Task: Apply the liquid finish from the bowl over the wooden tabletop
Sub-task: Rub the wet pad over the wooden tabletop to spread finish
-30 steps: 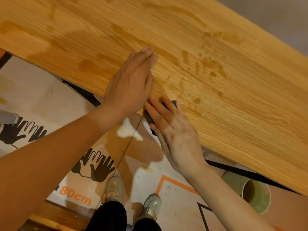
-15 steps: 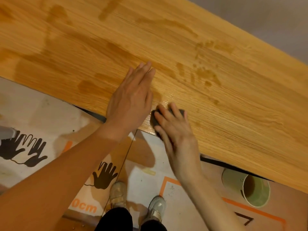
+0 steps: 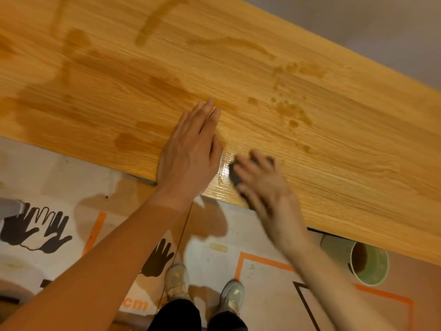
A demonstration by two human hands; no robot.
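Observation:
A long wooden tabletop [image 3: 334,144] crosses the view, with darker wet streaks and drips of finish on it. My left hand [image 3: 191,154] lies flat on the wood near its front edge, fingers together, holding nothing. Just to its right my right hand [image 3: 265,187], blurred by motion, presses a small dark applicator pad [image 3: 235,175] onto the wood beside a glossy wet patch [image 3: 224,170]. A green bowl [image 3: 368,263] with brown liquid finish stands on the floor at the lower right, partly under the table's edge.
The floor below is covered with white and brown sheets printed with black hand shapes [image 3: 35,228] and orange lines [image 3: 262,260]. My two shoes [image 3: 177,280] stand close to the table's front edge. A grey wall lies beyond the far edge.
My right hand has slid the pad along the front edge to the right, leaving a shiny wet patch. The view has shifted a little; my left hand stays flat on the wood.

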